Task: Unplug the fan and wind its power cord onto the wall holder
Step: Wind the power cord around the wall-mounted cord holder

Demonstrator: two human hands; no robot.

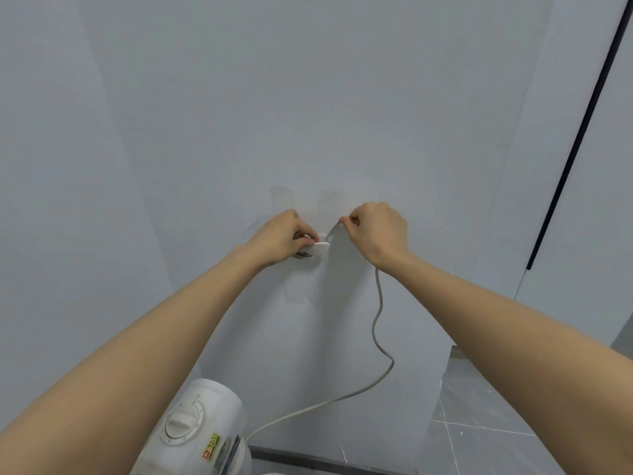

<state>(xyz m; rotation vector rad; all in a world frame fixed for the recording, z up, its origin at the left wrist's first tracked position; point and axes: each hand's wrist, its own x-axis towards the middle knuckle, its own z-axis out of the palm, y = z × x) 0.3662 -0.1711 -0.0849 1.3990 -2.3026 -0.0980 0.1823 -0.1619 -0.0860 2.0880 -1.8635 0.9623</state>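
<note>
Our left hand grips the wall holder; our right hand pinches the power cord, which trails down to the fan. We should keep each turn taut and snug

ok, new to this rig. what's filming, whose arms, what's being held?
No machine here: one wide-angle camera worn on a person's head looks forward and down at their bare arms against a pale wall. The left hand grips a small white round wall holder. The right hand pinches a thin grey power cord just beside the holder. The cord hangs down and curves to a white plastic fan with a round dial, at the bottom edge. The plug is not visible.
</note>
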